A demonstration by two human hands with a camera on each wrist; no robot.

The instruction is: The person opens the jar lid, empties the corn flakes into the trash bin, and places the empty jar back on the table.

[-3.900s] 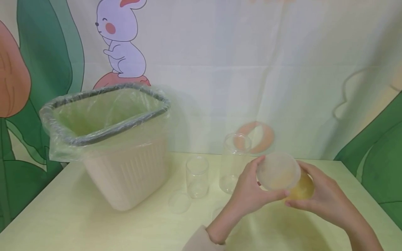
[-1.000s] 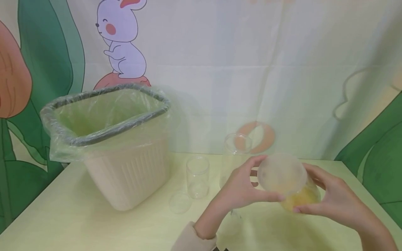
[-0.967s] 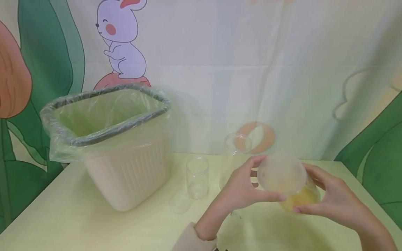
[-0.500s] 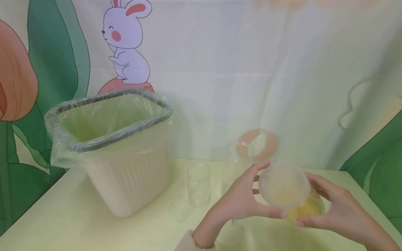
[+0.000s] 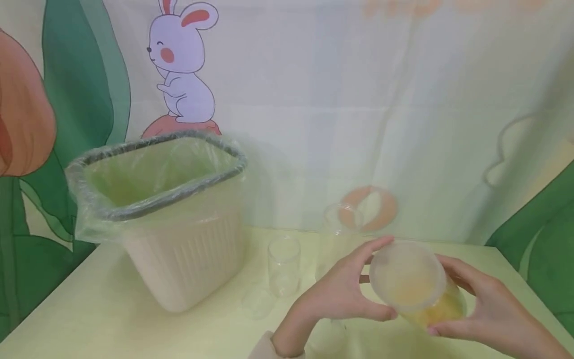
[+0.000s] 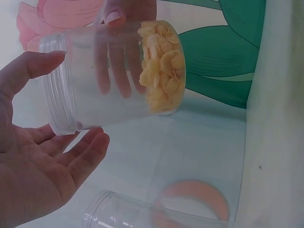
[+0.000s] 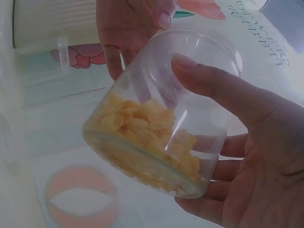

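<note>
A clear, wide jar (image 5: 441, 310) hangs tilted above the table, its round lid (image 5: 407, 275) facing toward the head camera. Yellow flakes (image 6: 162, 69) lie heaped at the base end, as both wrist views show. My right hand (image 5: 489, 309) grips the jar's body, thumb on one side and fingers round the other. Around the lid end curves my left hand (image 5: 338, 289); in the left wrist view its thumb is at the upper edge of the lid and its fingertips are beneath. The lid sits on the jar's mouth.
A pale bin (image 5: 190, 259) with a plastic liner stands at the left. A small clear jar (image 5: 284, 267) and a taller clear jar (image 5: 342, 234) stand mid-table, the taller partly behind my left hand. A clear disc (image 5: 257, 301) lies by the small jar.
Both hands and the jar have come lower and slightly right. The left thumb has slid leftward along the lid's lower edge. The head view has tilted up a little.
</note>
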